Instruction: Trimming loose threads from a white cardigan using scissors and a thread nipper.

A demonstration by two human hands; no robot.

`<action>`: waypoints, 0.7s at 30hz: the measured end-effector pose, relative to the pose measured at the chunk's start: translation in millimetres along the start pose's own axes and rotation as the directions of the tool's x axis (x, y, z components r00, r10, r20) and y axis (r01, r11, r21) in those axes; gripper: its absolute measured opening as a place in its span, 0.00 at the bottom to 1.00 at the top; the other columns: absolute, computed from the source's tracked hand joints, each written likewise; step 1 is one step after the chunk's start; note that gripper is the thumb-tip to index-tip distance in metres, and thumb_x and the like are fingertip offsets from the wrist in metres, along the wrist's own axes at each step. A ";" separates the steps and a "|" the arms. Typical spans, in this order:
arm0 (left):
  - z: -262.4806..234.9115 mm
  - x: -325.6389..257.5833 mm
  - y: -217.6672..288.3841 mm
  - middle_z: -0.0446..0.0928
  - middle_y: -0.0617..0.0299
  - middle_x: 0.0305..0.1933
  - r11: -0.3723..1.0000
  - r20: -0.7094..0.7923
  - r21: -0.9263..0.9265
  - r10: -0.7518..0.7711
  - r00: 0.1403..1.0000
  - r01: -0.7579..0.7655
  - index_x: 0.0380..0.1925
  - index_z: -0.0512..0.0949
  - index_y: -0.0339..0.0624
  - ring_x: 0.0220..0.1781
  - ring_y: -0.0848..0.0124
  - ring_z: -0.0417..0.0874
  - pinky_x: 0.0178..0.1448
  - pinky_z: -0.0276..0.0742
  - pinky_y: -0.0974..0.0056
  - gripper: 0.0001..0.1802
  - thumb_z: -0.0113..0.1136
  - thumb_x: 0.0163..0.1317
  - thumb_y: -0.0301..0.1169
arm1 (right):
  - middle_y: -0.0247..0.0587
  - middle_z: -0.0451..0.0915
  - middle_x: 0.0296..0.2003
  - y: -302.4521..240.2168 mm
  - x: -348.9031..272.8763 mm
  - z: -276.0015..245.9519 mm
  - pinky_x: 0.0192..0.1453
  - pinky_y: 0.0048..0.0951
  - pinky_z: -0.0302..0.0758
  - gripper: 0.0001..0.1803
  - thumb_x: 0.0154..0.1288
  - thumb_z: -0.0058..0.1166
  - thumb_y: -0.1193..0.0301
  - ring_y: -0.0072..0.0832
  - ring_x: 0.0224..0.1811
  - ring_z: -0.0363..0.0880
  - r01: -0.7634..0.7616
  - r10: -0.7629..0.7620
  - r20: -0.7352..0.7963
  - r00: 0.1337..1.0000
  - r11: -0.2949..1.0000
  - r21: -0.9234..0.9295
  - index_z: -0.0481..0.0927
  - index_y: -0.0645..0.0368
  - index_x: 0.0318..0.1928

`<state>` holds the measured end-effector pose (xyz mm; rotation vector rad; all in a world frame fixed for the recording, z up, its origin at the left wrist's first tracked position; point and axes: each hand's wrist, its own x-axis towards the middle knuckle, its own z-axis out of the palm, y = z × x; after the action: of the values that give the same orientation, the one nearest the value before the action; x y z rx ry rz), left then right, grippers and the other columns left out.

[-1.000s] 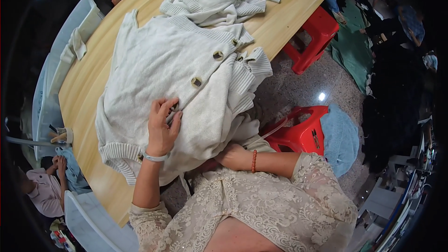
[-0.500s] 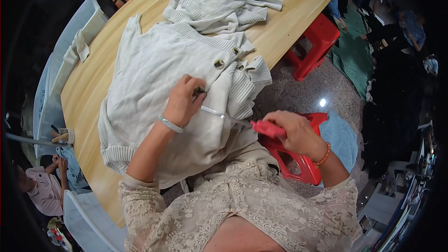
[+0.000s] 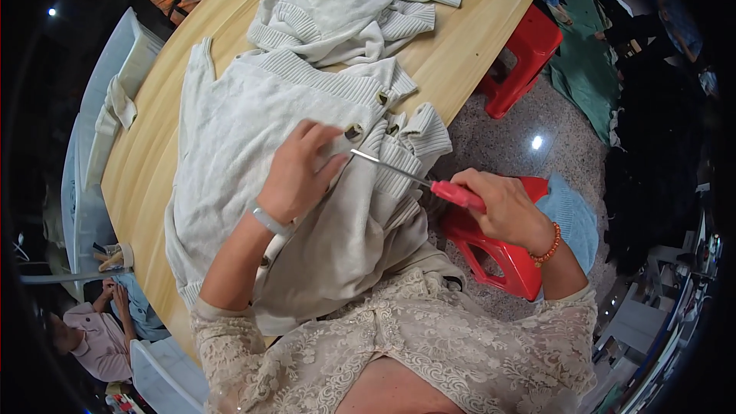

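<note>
A cream knitted cardigan (image 3: 230, 146) with ribbed edges and dark buttons spreads over the table's near side and hangs toward my lap. My left hand (image 3: 294, 176) hovers at its button band, thumb and fingers apart. Just past those fingertips sits a button (image 3: 353, 132). My right hand (image 3: 502, 211) is closed round the red handle of a tool (image 3: 458, 195) with a long, thin metal shaft. The shaft's tip ends over the cardigan front, close below that button. Exactly what kind of tool it is, I cannot make out.
Another cream knit (image 3: 337, 11) lies bunched farther back on the wooden table (image 3: 138, 207). Red stools (image 3: 523, 57) stand on the right; light-blue knitwear (image 3: 571, 218) is on the nearer one. White bins (image 3: 115, 84) line the left side, where another person (image 3: 96, 330) sits.
My left hand's fingers have spread from a pinch at a button. The tool's tip has moved up and right. The cardigan's near edge has shifted, showing a button beside my left wrist.
</note>
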<state>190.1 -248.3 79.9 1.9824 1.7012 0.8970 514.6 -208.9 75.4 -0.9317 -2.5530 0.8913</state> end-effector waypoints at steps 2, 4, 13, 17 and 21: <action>19.1 23.7 -4.4 0.76 0.56 0.40 0.998 0.058 0.045 0.033 0.998 -0.036 0.44 0.78 0.40 0.35 0.62 0.78 0.42 0.76 0.62 0.16 0.67 0.55 0.22 | 0.50 0.81 0.37 6.9 1.0 -4.2 0.41 0.45 0.75 0.19 0.59 0.60 0.75 0.51 0.41 0.81 -0.057 0.056 -0.025 0.998 0.998 -0.036 0.73 0.56 0.51; 35.6 30.5 -21.6 0.76 0.53 0.38 0.990 0.074 0.121 0.058 0.996 -0.066 0.39 0.78 0.38 0.35 0.59 0.80 0.42 0.77 0.62 0.13 0.66 0.52 0.20 | 0.51 0.81 0.36 2.9 6.8 -9.6 0.41 0.47 0.75 0.16 0.60 0.58 0.74 0.52 0.41 0.81 -0.107 0.109 0.012 0.994 0.990 -0.091 0.74 0.56 0.50; 38.0 74.7 -16.5 0.77 0.53 0.37 0.999 0.213 0.043 -0.028 0.977 0.019 0.38 0.78 0.40 0.39 0.52 0.80 0.44 0.76 0.54 0.11 0.66 0.55 0.26 | 0.50 0.81 0.37 31.5 8.9 -29.2 0.43 0.48 0.75 0.18 0.59 0.58 0.73 0.51 0.42 0.80 -0.157 0.158 0.042 0.987 0.987 -0.038 0.74 0.55 0.51; 67.8 103.4 -27.2 0.77 0.46 0.44 0.947 0.130 0.320 -0.049 0.990 0.005 0.45 0.78 0.39 0.45 0.48 0.81 0.49 0.77 0.51 0.17 0.67 0.56 0.31 | 0.51 0.80 0.38 27.6 14.9 -27.1 0.45 0.48 0.74 0.21 0.57 0.58 0.75 0.52 0.43 0.80 -0.202 0.201 -0.022 0.979 0.973 -0.108 0.73 0.54 0.52; 77.8 117.5 -46.3 0.80 0.51 0.37 0.979 0.273 0.204 -0.068 0.960 0.011 0.36 0.79 0.39 0.41 0.54 0.83 0.47 0.79 0.55 0.13 0.70 0.50 0.28 | 0.51 0.81 0.35 32.0 14.2 -32.1 0.46 0.50 0.73 0.18 0.61 0.59 0.70 0.53 0.41 0.80 -0.281 0.296 0.041 0.954 0.937 -0.208 0.73 0.53 0.52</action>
<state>216.5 -115.6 19.3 2.0780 1.7146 0.4180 533.8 -165.7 80.5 -1.3877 -2.6468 0.7619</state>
